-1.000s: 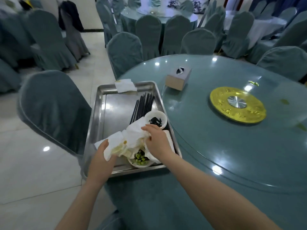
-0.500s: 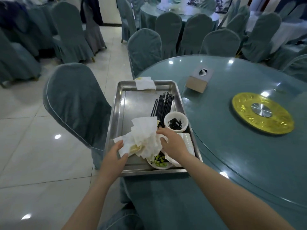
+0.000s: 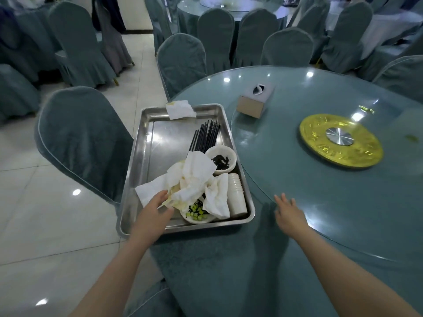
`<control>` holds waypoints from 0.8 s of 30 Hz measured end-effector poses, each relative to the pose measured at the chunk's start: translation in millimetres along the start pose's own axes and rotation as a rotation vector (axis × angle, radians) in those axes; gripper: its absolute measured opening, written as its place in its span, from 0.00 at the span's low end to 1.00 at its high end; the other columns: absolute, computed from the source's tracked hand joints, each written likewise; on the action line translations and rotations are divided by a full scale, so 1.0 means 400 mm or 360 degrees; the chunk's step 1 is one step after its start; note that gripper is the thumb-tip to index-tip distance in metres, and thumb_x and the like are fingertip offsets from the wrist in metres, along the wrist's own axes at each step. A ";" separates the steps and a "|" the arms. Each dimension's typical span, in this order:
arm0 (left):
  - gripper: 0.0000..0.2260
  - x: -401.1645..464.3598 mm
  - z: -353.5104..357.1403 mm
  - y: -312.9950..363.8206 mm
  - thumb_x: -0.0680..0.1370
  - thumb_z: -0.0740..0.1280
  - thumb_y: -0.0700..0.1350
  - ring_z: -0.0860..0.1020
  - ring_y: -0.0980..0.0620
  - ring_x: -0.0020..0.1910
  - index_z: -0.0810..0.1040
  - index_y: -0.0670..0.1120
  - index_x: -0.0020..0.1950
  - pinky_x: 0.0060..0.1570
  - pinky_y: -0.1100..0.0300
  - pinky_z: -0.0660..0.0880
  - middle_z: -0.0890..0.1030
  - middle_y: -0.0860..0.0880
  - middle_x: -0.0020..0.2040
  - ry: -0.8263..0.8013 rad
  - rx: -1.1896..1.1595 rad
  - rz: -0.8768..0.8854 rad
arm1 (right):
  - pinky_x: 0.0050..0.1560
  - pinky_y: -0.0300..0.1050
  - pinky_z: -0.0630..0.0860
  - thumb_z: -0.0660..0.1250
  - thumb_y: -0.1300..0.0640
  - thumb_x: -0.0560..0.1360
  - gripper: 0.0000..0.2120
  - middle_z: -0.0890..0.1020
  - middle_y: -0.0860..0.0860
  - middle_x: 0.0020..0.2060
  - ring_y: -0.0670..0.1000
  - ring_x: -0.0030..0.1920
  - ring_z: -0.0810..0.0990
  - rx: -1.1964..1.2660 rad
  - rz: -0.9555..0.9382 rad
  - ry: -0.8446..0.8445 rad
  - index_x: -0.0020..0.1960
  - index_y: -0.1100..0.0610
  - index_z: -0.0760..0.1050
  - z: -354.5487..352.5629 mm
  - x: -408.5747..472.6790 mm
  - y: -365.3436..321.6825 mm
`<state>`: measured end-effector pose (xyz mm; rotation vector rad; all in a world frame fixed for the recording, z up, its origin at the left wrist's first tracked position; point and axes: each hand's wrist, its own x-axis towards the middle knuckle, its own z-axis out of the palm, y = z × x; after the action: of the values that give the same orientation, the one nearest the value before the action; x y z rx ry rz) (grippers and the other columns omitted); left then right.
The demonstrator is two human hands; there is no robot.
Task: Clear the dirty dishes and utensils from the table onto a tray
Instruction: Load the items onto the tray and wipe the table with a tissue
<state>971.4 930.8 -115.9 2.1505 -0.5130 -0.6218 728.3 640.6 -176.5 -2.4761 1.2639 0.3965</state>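
Observation:
A steel tray [image 3: 146, 156] sits on the left edge of the round table [image 3: 309, 202]. In it lie black chopsticks [image 3: 206, 136], a white bowl with dark scraps [image 3: 220, 160], a bowl of green bits [image 3: 196, 213], a stack of white cups [image 3: 235, 195] lying on its side, and crumpled white napkins [image 3: 192, 179]. My left hand [image 3: 154, 211] touches the near edge of the napkins at the tray's front. My right hand [image 3: 288, 213] is out over the table to the right of the tray, fingers spread, holding nothing.
A tissue box [image 3: 254, 99] and a gold turntable hub [image 3: 341, 140] stand on the glass top. Another napkin [image 3: 179, 109] hangs over the tray's far rim. Covered chairs [image 3: 80, 138] ring the table; tiled floor lies to the left.
My right hand has let go of the napkins and moved right, off the tray and over the table. The napkins now lie spread over the bowls and cups. My left hand stays at the tray's front.

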 end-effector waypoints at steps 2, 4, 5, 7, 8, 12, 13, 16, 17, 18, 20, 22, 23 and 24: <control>0.24 -0.009 0.014 0.011 0.78 0.66 0.47 0.73 0.54 0.61 0.65 0.54 0.73 0.61 0.53 0.71 0.73 0.55 0.68 -0.0007 0.0050 0.0005 | 0.73 0.57 0.54 0.51 0.52 0.82 0.28 0.43 0.49 0.78 0.57 0.77 0.45 -0.0053 -0.0047 -0.0053 0.78 0.49 0.43 0.014 -0.002 0.032; 0.23 -0.016 0.030 0.022 0.78 0.65 0.47 0.72 0.56 0.58 0.65 0.54 0.73 0.56 0.56 0.70 0.74 0.55 0.68 -0.0009 0.0096 0.0023 | 0.74 0.58 0.52 0.51 0.52 0.82 0.29 0.42 0.49 0.78 0.56 0.78 0.44 -0.0047 -0.0107 -0.0059 0.78 0.49 0.42 0.016 0.000 0.050; 0.23 -0.018 0.036 0.029 0.78 0.65 0.48 0.72 0.57 0.57 0.65 0.55 0.73 0.54 0.57 0.69 0.74 0.55 0.67 -0.0025 0.0124 0.0034 | 0.74 0.58 0.52 0.51 0.53 0.82 0.29 0.42 0.49 0.78 0.56 0.78 0.43 -0.0046 -0.0131 -0.0060 0.78 0.49 0.42 0.016 -0.002 0.057; 0.23 -0.020 0.050 0.045 0.79 0.65 0.48 0.71 0.58 0.57 0.65 0.55 0.73 0.53 0.58 0.68 0.74 0.56 0.67 -0.0094 0.0170 0.0053 | 0.74 0.57 0.51 0.52 0.53 0.82 0.29 0.42 0.49 0.78 0.55 0.78 0.43 -0.0041 -0.0152 -0.0052 0.78 0.48 0.42 0.023 -0.016 0.078; 0.22 -0.020 0.057 0.053 0.79 0.65 0.48 0.72 0.58 0.56 0.66 0.55 0.72 0.54 0.58 0.68 0.74 0.55 0.67 -0.0126 0.0172 0.0072 | 0.75 0.56 0.50 0.52 0.53 0.82 0.29 0.42 0.48 0.78 0.55 0.78 0.43 -0.0037 -0.0154 -0.0041 0.78 0.48 0.42 0.031 -0.024 0.093; 0.21 -0.023 0.096 0.090 0.79 0.65 0.45 0.75 0.61 0.52 0.68 0.51 0.72 0.54 0.59 0.69 0.75 0.53 0.66 -0.0187 0.0185 0.0160 | 0.75 0.54 0.46 0.53 0.52 0.81 0.29 0.43 0.45 0.78 0.51 0.78 0.43 0.0042 -0.0112 0.0026 0.78 0.45 0.44 0.055 -0.068 0.170; 0.21 -0.022 0.107 0.098 0.79 0.65 0.44 0.75 0.58 0.55 0.69 0.50 0.71 0.57 0.59 0.68 0.75 0.52 0.67 -0.0189 0.0216 0.0192 | 0.75 0.54 0.45 0.53 0.50 0.81 0.28 0.44 0.44 0.78 0.51 0.78 0.43 0.0061 -0.0087 0.0064 0.78 0.45 0.45 0.062 -0.083 0.190; 0.19 -0.019 0.141 0.129 0.78 0.65 0.44 0.71 0.56 0.61 0.71 0.49 0.70 0.62 0.58 0.66 0.75 0.52 0.66 -0.0192 0.0309 0.0273 | 0.75 0.54 0.44 0.52 0.47 0.81 0.26 0.46 0.42 0.78 0.49 0.77 0.43 0.0075 0.0034 0.0184 0.77 0.44 0.48 0.080 -0.141 0.243; 0.19 -0.021 0.153 0.138 0.78 0.66 0.45 0.71 0.56 0.60 0.71 0.49 0.70 0.62 0.57 0.67 0.75 0.52 0.66 -0.0200 0.0319 0.0286 | 0.75 0.55 0.44 0.51 0.46 0.81 0.26 0.47 0.43 0.78 0.49 0.78 0.44 0.0085 0.0096 0.0226 0.77 0.45 0.50 0.086 -0.163 0.258; 0.19 -0.024 0.165 0.146 0.78 0.66 0.45 0.72 0.55 0.61 0.72 0.50 0.69 0.64 0.55 0.68 0.75 0.52 0.66 -0.0212 0.0325 0.0309 | 0.75 0.55 0.45 0.51 0.46 0.81 0.25 0.49 0.44 0.78 0.50 0.78 0.45 0.0101 0.0176 0.0284 0.77 0.46 0.52 0.092 -0.181 0.270; 0.18 -0.030 0.188 0.164 0.78 0.66 0.43 0.73 0.52 0.63 0.72 0.50 0.69 0.65 0.53 0.69 0.76 0.51 0.66 -0.0231 0.0334 0.0382 | 0.75 0.56 0.47 0.51 0.46 0.81 0.24 0.52 0.48 0.78 0.52 0.77 0.47 0.0113 0.0348 0.0398 0.76 0.50 0.57 0.097 -0.203 0.285; 0.18 -0.034 0.210 0.187 0.78 0.65 0.42 0.72 0.51 0.64 0.73 0.49 0.68 0.65 0.53 0.67 0.75 0.51 0.67 -0.0258 0.0343 0.0452 | 0.75 0.58 0.46 0.51 0.45 0.81 0.26 0.49 0.52 0.78 0.54 0.77 0.43 0.0141 0.0458 0.0418 0.76 0.52 0.55 0.091 -0.207 0.284; 0.17 -0.035 0.221 0.197 0.79 0.65 0.42 0.73 0.51 0.64 0.73 0.49 0.68 0.66 0.53 0.67 0.75 0.51 0.67 -0.0272 0.0351 0.0478 | 0.75 0.60 0.44 0.50 0.43 0.81 0.27 0.45 0.52 0.78 0.55 0.77 0.39 0.0139 0.0459 0.0387 0.77 0.50 0.51 0.090 -0.206 0.283; 0.17 -0.035 0.231 0.208 0.79 0.65 0.41 0.73 0.51 0.64 0.73 0.48 0.68 0.65 0.54 0.67 0.76 0.51 0.66 -0.0283 0.0362 0.0504 | 0.74 0.62 0.42 0.50 0.42 0.81 0.27 0.41 0.51 0.78 0.56 0.77 0.36 0.0109 0.0439 0.0346 0.77 0.47 0.49 0.091 -0.203 0.282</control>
<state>893.7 834.9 -95.9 2.1685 -1.0415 -0.6009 586.4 652.3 -196.4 -2.3424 1.6852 0.1479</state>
